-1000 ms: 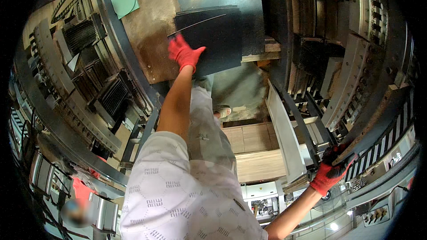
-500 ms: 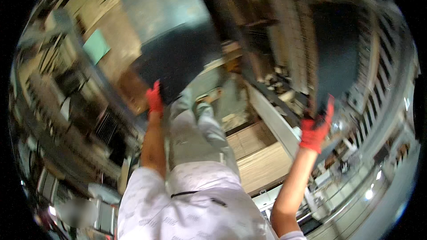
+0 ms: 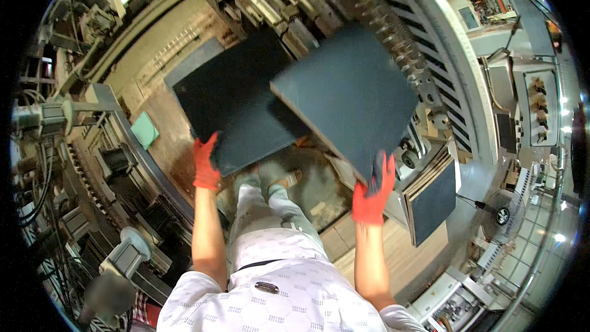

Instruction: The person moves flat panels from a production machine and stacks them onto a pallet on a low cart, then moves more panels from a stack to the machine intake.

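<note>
Red gloves with dark palms cover both my hands. My left hand [image 3: 207,161] is closed on the near left corner of a black flat board [image 3: 230,89], which lies over the worktable [image 3: 172,141]. On the right, my right hand [image 3: 375,190] grips the near edge of a second dark blue-grey board [image 3: 353,95], its thumb and fingers on either side of it. This second board is held raised and tilted, its brown side edge showing. It overlaps the right part of the black board and hides that part.
A small light-green sheet [image 3: 145,130] lies left of the boards. At my right stands a stack of dark boards [image 3: 432,203] with brown edges. A black-and-white striped guard [image 3: 424,43] and chain run along the far right. Machine frames [image 3: 126,172] line the left.
My right hand has brought its board leftward from the far right, so it now overlaps the left one. The view has turned, and the stack at right has come into sight.
</note>
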The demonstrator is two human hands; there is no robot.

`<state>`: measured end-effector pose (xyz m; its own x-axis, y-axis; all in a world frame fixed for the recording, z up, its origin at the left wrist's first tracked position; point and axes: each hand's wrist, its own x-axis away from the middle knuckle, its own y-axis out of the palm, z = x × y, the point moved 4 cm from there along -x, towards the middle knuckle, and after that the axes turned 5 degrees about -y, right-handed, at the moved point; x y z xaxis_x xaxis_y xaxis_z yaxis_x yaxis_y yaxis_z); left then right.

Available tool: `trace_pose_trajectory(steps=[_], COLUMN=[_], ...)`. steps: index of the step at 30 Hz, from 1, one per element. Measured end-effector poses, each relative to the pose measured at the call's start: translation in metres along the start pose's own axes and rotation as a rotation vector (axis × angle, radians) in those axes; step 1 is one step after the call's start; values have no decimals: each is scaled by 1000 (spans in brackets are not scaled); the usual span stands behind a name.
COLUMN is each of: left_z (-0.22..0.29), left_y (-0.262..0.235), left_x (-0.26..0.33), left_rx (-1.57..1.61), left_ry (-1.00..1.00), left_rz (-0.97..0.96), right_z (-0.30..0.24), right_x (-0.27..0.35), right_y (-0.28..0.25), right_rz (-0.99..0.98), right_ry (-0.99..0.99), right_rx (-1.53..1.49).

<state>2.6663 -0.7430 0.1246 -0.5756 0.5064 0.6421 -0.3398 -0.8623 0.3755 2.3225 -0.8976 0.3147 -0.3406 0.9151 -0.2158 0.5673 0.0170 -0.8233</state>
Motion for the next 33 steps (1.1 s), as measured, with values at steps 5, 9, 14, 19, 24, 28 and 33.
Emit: trace_pose_trajectory(steps=[5,9,14,19,24,28,33], left_z=[-2,-10,-52,-50,-53,-47,-33], left_y=[129,237,286,309,316,307,319], left_x=[44,62,-4,-5,-8,-23,-16], left_rx=[30,-21,-200,-9,90,-119,65], left_ry=[-19,159,265,500,507,448,446], left_rz=[-134,-98,101,208,128,97,-79], right_z=[56,97,102,145,150,158,241], right_x=[108,163,188,251,261,265,276], right_y=[-90,-136,-174,-188,-225,-228,-217], right_rz=[118,318,496,555,616,652,845], right_ry=[84,215,-66,101,-21,289,492], right_rx=[-353,-519,-91,360,577,276,-300])
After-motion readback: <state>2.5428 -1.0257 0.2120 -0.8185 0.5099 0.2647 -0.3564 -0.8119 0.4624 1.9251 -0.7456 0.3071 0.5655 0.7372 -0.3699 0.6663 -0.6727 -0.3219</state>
